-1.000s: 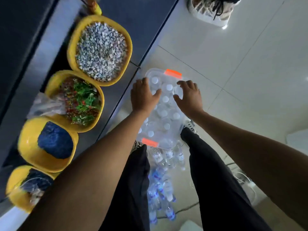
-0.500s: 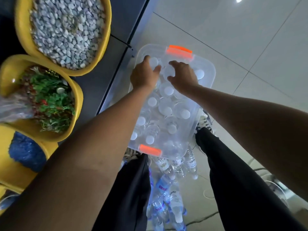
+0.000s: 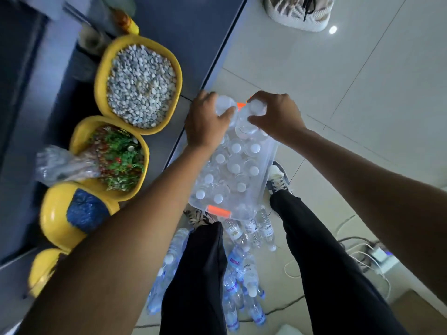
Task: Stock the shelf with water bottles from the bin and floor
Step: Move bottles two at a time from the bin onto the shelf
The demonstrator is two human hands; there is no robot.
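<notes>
A clear plastic bin with orange handles stands on the floor between my feet, packed with upright white-capped water bottles. My left hand grips the top of one bottle raised above the bin's far end. Beside it, my right hand grips a second bottle by its neck and cap. More bottles lie loose on the floor by my legs.
A dark shelf runs along the left, holding yellow tubs of pebbles, green plants and blue material. Someone's shoe stands at the top. Cables and a power strip lie at the right.
Both hands closed around bottle tops at the bin's far end and have lifted the two bottles up above the others. The camera view has pulled back upward.
</notes>
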